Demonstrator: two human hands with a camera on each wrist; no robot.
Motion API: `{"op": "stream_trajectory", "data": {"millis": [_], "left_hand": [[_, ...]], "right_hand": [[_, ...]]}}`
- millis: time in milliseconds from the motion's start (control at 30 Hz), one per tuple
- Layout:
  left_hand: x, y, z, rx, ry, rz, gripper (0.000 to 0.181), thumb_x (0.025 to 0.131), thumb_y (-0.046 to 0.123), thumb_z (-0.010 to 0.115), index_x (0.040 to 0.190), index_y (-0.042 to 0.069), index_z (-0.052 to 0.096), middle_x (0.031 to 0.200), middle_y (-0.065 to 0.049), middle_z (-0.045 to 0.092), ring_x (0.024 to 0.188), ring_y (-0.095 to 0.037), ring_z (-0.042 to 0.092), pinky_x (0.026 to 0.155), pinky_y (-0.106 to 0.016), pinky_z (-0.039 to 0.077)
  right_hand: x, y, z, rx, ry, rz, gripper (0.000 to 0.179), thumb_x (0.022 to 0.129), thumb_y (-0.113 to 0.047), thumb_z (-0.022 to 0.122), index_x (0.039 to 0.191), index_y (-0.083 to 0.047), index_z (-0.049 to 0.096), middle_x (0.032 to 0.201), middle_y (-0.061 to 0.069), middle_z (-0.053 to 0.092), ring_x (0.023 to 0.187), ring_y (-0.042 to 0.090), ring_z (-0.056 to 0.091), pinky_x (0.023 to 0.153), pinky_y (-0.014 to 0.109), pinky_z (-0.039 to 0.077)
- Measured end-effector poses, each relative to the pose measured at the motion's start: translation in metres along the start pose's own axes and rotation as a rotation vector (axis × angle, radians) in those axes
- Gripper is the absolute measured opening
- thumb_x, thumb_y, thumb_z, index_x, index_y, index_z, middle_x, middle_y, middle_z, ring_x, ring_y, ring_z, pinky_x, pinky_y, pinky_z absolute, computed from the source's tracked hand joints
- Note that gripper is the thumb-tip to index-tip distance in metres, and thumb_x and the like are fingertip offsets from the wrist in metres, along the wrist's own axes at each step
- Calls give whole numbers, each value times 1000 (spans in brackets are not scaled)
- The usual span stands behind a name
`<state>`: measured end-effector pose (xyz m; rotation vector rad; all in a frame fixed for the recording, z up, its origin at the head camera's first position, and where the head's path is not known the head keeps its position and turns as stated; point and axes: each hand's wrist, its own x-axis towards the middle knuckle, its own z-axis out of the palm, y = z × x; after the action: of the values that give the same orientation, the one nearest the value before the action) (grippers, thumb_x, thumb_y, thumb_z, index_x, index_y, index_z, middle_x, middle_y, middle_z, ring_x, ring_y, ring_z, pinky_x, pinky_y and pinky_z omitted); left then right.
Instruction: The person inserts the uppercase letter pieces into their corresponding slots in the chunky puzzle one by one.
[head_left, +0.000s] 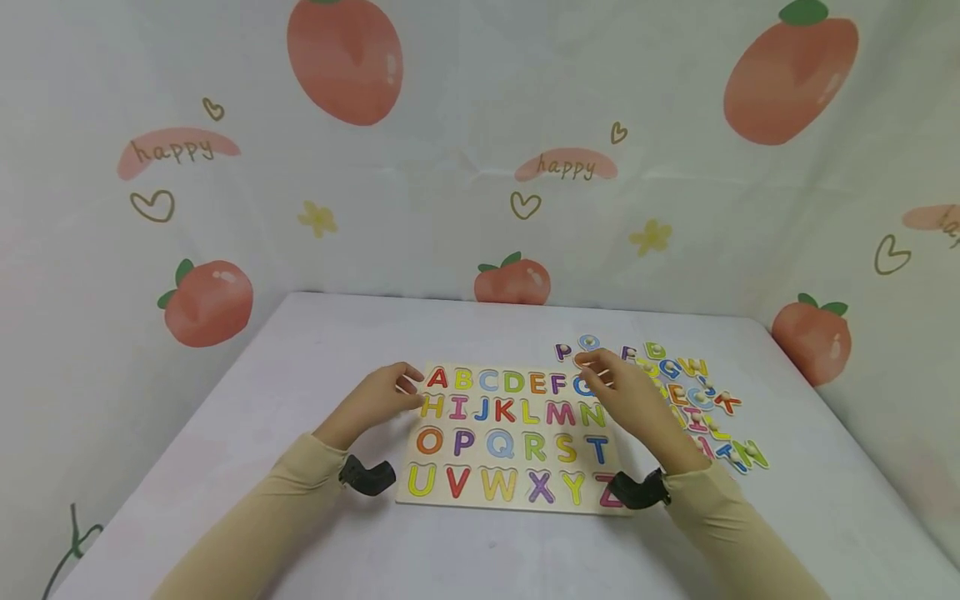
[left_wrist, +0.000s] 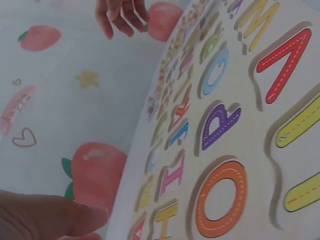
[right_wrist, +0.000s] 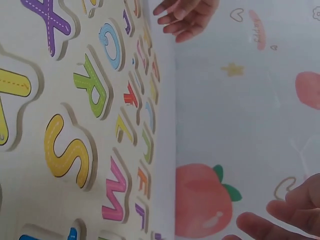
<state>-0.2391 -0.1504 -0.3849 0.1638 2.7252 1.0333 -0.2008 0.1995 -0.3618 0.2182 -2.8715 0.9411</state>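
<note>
A wooden alphabet puzzle board [head_left: 480, 462] lies flat on the white table, its letter-shaped recesses printed in bright colours. By its upper left corner is my left hand [head_left: 381, 398], fingers loosely bent near the A and H recesses. Over the upper right corner hovers my right hand [head_left: 626, 400], its fingers spread a little and partly covering the G. Neither hand shows anything held. The left wrist view has the orange O recess [left_wrist: 221, 200] close by; the yellow S recess [right_wrist: 67, 152] is prominent in the right wrist view.
Loose letter pieces with small knobs lie heaped right of the board, among them a red K [head_left: 726, 403] and a green N [head_left: 750, 454]. A purple P [head_left: 562, 352] and a blue O-shaped piece [head_left: 588, 342] rest behind the board. A peach-printed cloth [head_left: 435, 208] hangs behind the table.
</note>
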Motion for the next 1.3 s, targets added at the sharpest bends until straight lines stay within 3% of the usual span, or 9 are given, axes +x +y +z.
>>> {"op": "stream_trajectory", "data": {"millis": [167, 333, 833, 1067, 1300], "left_hand": [[0, -8, 3, -88, -25, -77, 41, 84, 15, 71, 120, 3, 58, 100, -10, 60, 76, -17, 60, 66, -27, 50], [-2, -13, 8, -143, -38, -133, 40, 82, 12, 72, 117, 2, 57, 97, -11, 61, 77, -17, 60, 67, -27, 50], [-2, -16, 12, -197, -35, -113, 43, 79, 7, 75, 116, -1, 55, 94, -11, 61, 77, -17, 60, 65, -26, 50], [-1, -20, 14, -182, -34, -120, 44, 76, 6, 78, 114, -1, 57, 92, -9, 63, 78, -17, 59, 65, -26, 48], [-1, -23, 15, -185, -38, -104, 41, 76, 5, 76, 113, -2, 58, 90, -9, 61, 76, -16, 58, 65, -25, 48]], "right_hand": [[-1, 7, -2, 34, 14, 23, 27, 100, -26, 52, 123, -16, 60, 110, 9, 67, 100, 28, 64, 79, 43, 53], [-2, 13, -6, 51, 34, 19, 26, 99, -24, 53, 123, -14, 59, 108, 11, 68, 97, 29, 66, 74, 39, 52], [-10, 28, -25, 83, 56, 72, 31, 102, -22, 46, 129, -9, 54, 111, 18, 67, 99, 33, 64, 67, 29, 46], [-11, 39, -34, 127, 92, 64, 34, 102, -23, 44, 129, -5, 54, 112, 20, 66, 98, 36, 66, 75, 33, 53], [-7, 52, -39, 154, 128, 52, 36, 103, -25, 44, 128, -2, 53, 112, 23, 66, 97, 39, 67, 72, 21, 53]]}}
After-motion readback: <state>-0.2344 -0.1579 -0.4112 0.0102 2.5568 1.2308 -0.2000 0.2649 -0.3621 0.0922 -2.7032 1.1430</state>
